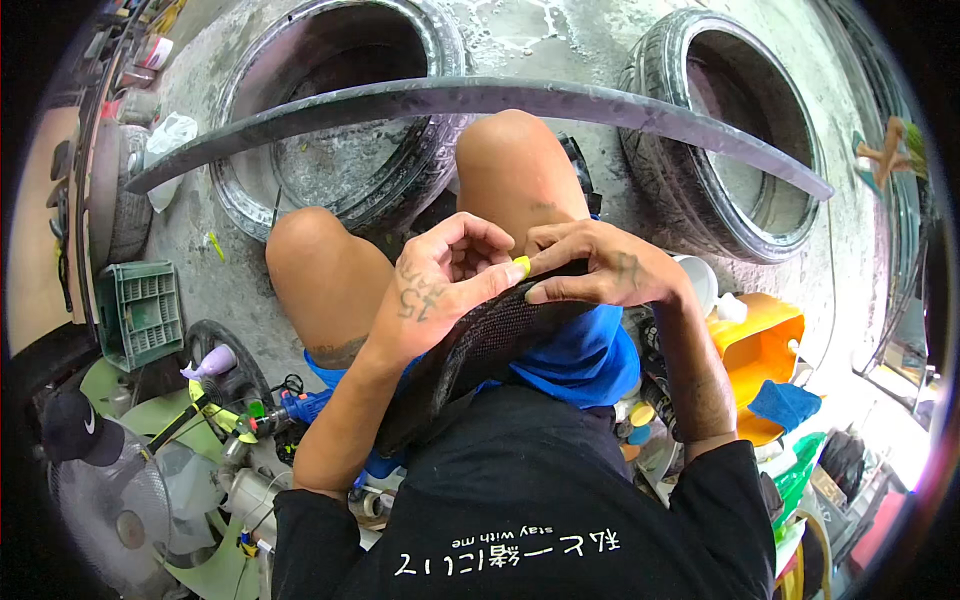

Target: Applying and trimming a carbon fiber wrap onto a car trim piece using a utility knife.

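Across my lap lies a black mesh-patterned panel [490,335] with a thick dark rim, tilted up between my forearms. My left hand [440,275] is closed with curled fingers. Its thumb reaches along the panel's upper edge, and a small yellow piece [522,265] shows at the thumb tip. Close against it, my right hand [610,265] is also closed, thumb and index finger pinching the panel's edge beside the yellow piece. The fingertips of both hands nearly meet. What the yellow piece is, I cannot make out.
A long curved dark strip [490,97] spans two tires [240,185] [650,150] beyond my knees. To the right stands a cut orange container [765,325] with a blue cloth [785,403]. At left are a green crate [140,315], a fan [125,520] and a cap [80,425].
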Motion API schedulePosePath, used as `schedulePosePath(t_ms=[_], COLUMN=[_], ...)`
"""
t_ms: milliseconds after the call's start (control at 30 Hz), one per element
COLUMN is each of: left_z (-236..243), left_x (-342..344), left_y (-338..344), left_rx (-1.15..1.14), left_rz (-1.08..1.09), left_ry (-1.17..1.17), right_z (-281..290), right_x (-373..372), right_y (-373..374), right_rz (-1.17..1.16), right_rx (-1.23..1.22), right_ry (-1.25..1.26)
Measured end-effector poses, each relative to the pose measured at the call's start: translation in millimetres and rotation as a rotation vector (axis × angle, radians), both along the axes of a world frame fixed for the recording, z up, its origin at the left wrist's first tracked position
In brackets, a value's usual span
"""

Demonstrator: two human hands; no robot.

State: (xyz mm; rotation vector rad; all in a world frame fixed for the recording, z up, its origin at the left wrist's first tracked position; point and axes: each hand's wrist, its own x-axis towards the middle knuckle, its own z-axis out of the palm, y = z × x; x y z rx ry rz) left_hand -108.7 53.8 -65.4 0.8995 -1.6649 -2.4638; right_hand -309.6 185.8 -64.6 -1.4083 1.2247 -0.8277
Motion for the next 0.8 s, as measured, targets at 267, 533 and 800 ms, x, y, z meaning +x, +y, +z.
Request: schedulePosePath(t_ms=[267,533,800], left_z=[-2,4,8], left_x=[2,4,5], left_y=[-3,0,2], left_rx=[0.031,-0.09,-0.172], left_rz=[0.011,-0.002,-0.001], left_ry=[0.06,0.063,0.082], right_z=[2,-2,1], right_x=[2,5,2], right_y=[1,2,0], right_rz=[-0.013,-0.029,0.027], right_rx=[0.004,-0.024,0.029], right_ry=[0.072,0.023,0.107])
